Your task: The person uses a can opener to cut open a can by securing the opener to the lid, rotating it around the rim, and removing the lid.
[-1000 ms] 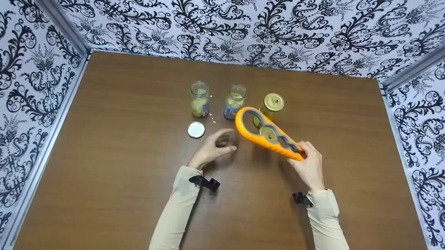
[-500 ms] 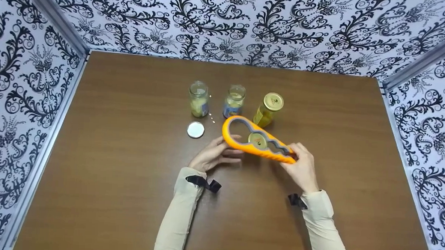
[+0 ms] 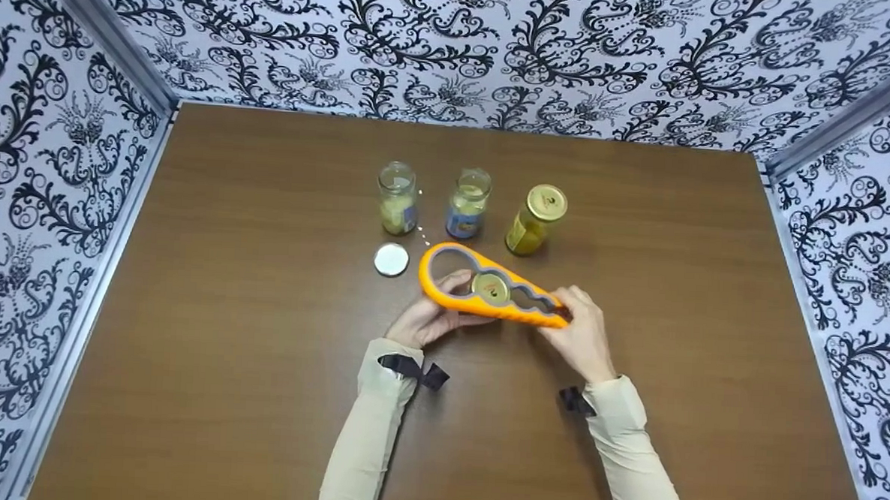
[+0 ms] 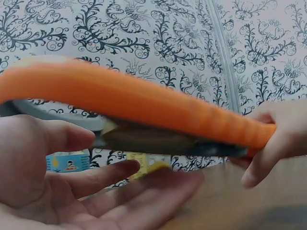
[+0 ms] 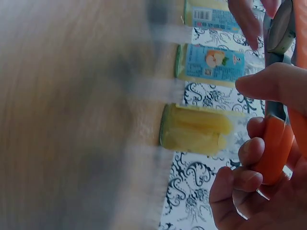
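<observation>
My right hand (image 3: 582,336) grips the narrow end of an orange jar opener (image 3: 464,303), held above the table. A gold lid (image 3: 491,288) sits in the opener's middle opening; in the right wrist view the lid (image 5: 282,28) shows no jar beneath it. Under the opener's wide end is my left hand (image 3: 428,318), palm up with fingers spread and thumb near the lid; whether it touches the opener I cannot tell. The left wrist view shows the left hand's extended fingers (image 4: 144,201) below the opener (image 4: 144,103).
Two lidless jars, one (image 3: 399,207) at the left and one (image 3: 467,206) in the middle, stand behind the hands. A jar with a gold lid (image 3: 547,203) is at their right. A white lid (image 3: 391,260) and small crumbs (image 3: 424,235) lie on the wooden table (image 3: 234,271).
My right hand has carried the opener and gold lid leftward and a little nearer. The left hand has turned palm up and shifted slightly right, under the opener's wide end.
</observation>
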Available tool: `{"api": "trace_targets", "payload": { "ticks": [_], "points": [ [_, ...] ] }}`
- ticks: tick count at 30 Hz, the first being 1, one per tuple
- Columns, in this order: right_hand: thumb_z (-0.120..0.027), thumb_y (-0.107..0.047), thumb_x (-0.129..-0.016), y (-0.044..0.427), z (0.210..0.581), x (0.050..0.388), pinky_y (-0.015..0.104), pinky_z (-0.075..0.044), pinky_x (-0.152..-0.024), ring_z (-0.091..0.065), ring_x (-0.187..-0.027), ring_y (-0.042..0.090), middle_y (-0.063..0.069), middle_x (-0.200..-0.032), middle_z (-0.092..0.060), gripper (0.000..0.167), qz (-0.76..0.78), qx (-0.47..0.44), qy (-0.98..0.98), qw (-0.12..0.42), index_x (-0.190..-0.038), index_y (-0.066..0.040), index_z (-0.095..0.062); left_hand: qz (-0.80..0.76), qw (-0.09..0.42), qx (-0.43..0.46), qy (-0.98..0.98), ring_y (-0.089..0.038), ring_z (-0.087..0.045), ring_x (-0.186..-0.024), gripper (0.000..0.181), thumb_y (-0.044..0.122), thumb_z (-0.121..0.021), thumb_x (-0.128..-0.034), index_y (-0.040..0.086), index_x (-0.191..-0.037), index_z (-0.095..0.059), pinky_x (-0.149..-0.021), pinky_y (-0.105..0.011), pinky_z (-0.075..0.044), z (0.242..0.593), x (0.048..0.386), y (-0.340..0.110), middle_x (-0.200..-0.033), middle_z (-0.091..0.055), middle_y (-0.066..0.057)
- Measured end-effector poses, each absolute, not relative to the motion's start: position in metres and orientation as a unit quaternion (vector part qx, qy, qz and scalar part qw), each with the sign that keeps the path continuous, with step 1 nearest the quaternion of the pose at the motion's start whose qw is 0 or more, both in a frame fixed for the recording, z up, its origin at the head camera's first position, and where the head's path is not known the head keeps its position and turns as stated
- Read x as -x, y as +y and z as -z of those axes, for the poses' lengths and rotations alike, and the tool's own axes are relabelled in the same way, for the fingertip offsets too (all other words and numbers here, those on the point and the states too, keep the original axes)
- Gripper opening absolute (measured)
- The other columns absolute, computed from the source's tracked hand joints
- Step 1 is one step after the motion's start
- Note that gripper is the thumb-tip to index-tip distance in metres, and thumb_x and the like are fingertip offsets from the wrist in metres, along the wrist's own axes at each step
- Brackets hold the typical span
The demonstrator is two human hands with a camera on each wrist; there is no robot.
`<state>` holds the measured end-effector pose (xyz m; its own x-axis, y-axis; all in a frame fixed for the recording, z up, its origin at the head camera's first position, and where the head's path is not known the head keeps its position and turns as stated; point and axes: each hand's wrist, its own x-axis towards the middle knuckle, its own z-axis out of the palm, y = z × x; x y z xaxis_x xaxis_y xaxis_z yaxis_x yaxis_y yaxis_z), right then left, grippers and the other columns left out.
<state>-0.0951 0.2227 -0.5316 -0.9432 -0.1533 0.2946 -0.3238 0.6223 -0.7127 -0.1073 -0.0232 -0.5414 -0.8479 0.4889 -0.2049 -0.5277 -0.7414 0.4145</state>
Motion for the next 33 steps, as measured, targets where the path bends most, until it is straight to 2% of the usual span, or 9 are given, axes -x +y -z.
{"api": "trace_targets", "payload": {
  "ticks": [3,7,11,16,20,27,33],
  "points": [
    [-0.08,0.001,-0.064,0.221,0.534,0.095,0.031,-0.039,-0.068,-0.048,-0.075,0.017,0.002,-0.079,-0.056,0.026,-0.411,-0.134,-0.896,0.099,-0.086,-0.007,-0.068,-0.935,0.27,0.055,0.223,-0.03,-0.062,-0.098,0.035,0.018,-0.079,-0.0797,0.006,-0.105,-0.058,-0.096,-0.061,-0.038,0.541,0.106,-0.019,-0.112,-0.056,-0.014],
    [-0.08,0.001,-0.064,0.219,0.536,0.095,0.032,-0.039,-0.069,-0.049,-0.075,0.018,0.002,-0.08,-0.056,0.026,-0.414,-0.126,-0.897,0.096,-0.086,-0.006,-0.068,-0.933,0.289,0.081,0.199,-0.037,-0.06,-0.103,0.034,0.016,-0.066,-0.0875,0.003,-0.114,-0.05,-0.1,-0.061,-0.033,0.54,0.106,-0.017,-0.119,-0.051,-0.02],
    [-0.08,0.001,-0.063,0.217,0.535,0.096,0.032,-0.039,-0.069,-0.049,-0.077,0.018,0.002,-0.081,-0.056,0.027,-0.414,-0.123,-0.897,0.095,-0.087,-0.006,-0.068,-0.928,0.316,0.094,0.173,-0.043,-0.055,-0.112,0.048,0.019,-0.061,-0.0889,-0.001,-0.128,-0.041,-0.104,-0.06,-0.026,0.539,0.106,-0.016,-0.124,-0.048,-0.026],
    [-0.079,0.0,-0.063,0.216,0.532,0.098,0.034,-0.037,-0.07,-0.048,-0.079,0.022,0.003,-0.081,-0.054,0.028,-0.41,-0.136,-0.897,0.095,-0.086,-0.006,-0.064,-0.928,0.315,0.089,0.176,-0.046,-0.05,-0.118,0.069,0.021,-0.063,-0.0873,-0.007,-0.14,-0.03,-0.106,-0.056,-0.028,0.536,0.106,-0.015,-0.128,-0.046,-0.029],
    [-0.077,0.001,-0.062,0.217,0.531,0.1,0.037,-0.038,-0.074,-0.049,-0.083,0.026,0.003,-0.083,-0.053,0.031,-0.396,-0.148,-0.902,0.091,-0.087,-0.005,-0.061,-0.929,0.309,0.09,0.184,-0.043,-0.053,-0.114,0.071,0.024,-0.068,-0.084,-0.005,-0.138,-0.033,-0.106,-0.053,-0.03,0.535,0.107,-0.014,-0.125,-0.048,-0.026],
    [-0.075,0.003,-0.06,0.218,0.528,0.099,0.041,-0.039,-0.076,-0.048,-0.087,0.029,0.005,-0.087,-0.052,0.035,-0.379,-0.155,-0.909,0.083,-0.091,-0.004,-0.059,-0.927,0.295,0.091,0.212,-0.036,-0.059,-0.105,0.079,0.031,-0.083,-0.0712,0.0,-0.13,-0.041,-0.097,-0.048,-0.042,0.538,0.107,-0.011,-0.114,-0.057,-0.018],
    [-0.075,0.003,-0.058,0.222,0.524,0.099,0.041,-0.039,-0.076,-0.047,-0.088,0.028,0.007,-0.089,-0.051,0.039,-0.373,-0.156,-0.911,0.086,-0.093,-0.002,-0.058,-0.931,0.269,0.06,0.238,-0.031,-0.06,-0.104,0.059,0.028,-0.083,-0.0719,0.006,-0.117,-0.051,-0.098,-0.047,-0.04,0.543,0.106,-0.012,-0.11,-0.06,-0.012]
  ]
}}
